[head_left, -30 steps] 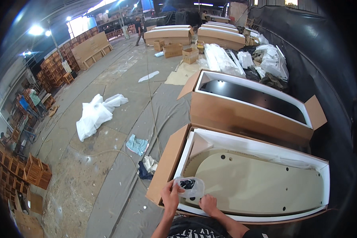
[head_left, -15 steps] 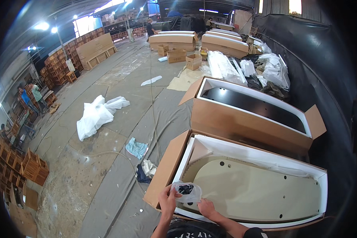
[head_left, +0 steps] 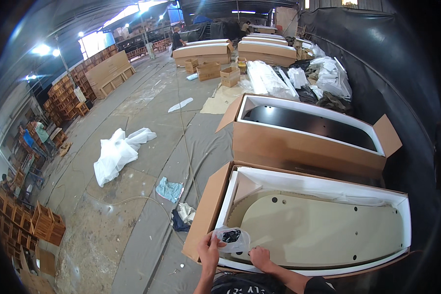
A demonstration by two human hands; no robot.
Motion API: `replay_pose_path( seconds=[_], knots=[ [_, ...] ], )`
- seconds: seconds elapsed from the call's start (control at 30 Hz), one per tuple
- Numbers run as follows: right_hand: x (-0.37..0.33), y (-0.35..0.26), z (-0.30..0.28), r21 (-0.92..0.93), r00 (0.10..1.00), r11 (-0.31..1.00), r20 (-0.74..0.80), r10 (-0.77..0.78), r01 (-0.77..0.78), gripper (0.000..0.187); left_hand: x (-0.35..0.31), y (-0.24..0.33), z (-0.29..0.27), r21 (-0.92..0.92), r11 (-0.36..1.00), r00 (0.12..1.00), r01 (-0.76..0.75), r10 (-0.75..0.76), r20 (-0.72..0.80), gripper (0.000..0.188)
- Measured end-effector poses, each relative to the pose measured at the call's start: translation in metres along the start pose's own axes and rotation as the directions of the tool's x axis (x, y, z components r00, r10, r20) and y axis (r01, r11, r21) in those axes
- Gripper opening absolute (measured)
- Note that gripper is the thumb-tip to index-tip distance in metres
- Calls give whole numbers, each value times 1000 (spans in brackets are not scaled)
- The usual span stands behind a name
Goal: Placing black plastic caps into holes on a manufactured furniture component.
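Our near box (head_left: 227,198), flap (head_left: 207,213) jutting left, has another box (head_left: 299,154) past its far edge.
Over the near-left corner, our left hand (head_left: 209,249) pinches a clear bag (head_left: 241,242) of dark pieces (head_left: 231,236); our right hand (head_left: 260,257) curls at its right; whether it holds anything we cannot tell.

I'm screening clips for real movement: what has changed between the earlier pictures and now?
In the background, a co-worker has moved rightward, up to the left end of a long box. No grasp or release shows: the left hand still holds the clear plastic with black pieces, the right hand stays curled close by, and the pale panel has stayed put.
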State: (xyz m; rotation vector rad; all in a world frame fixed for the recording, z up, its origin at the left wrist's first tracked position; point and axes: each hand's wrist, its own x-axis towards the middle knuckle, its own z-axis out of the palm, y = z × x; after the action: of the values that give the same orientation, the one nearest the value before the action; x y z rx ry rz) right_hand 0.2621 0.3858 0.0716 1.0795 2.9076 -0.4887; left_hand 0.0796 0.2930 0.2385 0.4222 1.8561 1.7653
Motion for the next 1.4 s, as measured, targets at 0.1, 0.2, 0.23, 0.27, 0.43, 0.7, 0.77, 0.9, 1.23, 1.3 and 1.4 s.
replay_pose_path(
  seconds=[0.1, 0.2, 0.23, 0.27, 0.43, 0.7, 0.77, 0.9, 1.23, 1.3, 1.4],
  knots=[
    [-4, -2, -2, 21, 998, 999, -47, -48, 49, 18, -1, 1, -1, 34, 999, 1000, -25, 25, -1, 26],
    [-5, -1, -1, -2, 993, 993, -25, -115, 115, 17, -1, 2, -1, 22, 1000, 1000, -22, 22, 9, 25],
    [-4, 1, 0, -26, 992, 992, 5, -123, 123, 17, 0, 2, 0, 21, 1000, 1000, -6, 6, 2, 25],
    [-3, 2, 1, -19, 992, 992, 31, -122, 122, 17, -1, 2, -1, 14, 1000, 1000, -1, 1, 5, 25],
    [3, 5, 1, 33, 996, 998, 65, -59, 57, 19, -1, 3, -1, 5, 1000, 1000, -5, 5, 11, 25],
    [0, 7, -5, 87, 987, 983, -3, -160, 160, 18, -2, 2, -2, 1, 1000, 1000, 5, -5, -4, 25],
    [-1, 7, -4, 47, 986, 985, -11, -165, 165, 18, -2, 1, -1, -11, 1000, 1000, 10, -10, -3, 26],
    [0, 3, 1, -11, 982, 982, -10, -188, 188, 17, -1, 2, -2, -1, 1000, 1000, 3, -3, 20, 26],
    [-2, -5, 4, 11, 999, 1000, -33, -11, 11, 16, -7, 3, -5, 2, 1000, 1000, -13, 13, -3, 25],
    [-2, -5, 4, 22, 999, 999, -34, 38, -37, 17, -8, 3, -6, 21, 1000, 1000, 3, -2, -5, 25],
    [-3, -6, 6, -20, 998, 999, -53, 40, -41, 17, -8, 3, -6, 39, 999, 1000, -6, 6, -1, 25]
  ],
)
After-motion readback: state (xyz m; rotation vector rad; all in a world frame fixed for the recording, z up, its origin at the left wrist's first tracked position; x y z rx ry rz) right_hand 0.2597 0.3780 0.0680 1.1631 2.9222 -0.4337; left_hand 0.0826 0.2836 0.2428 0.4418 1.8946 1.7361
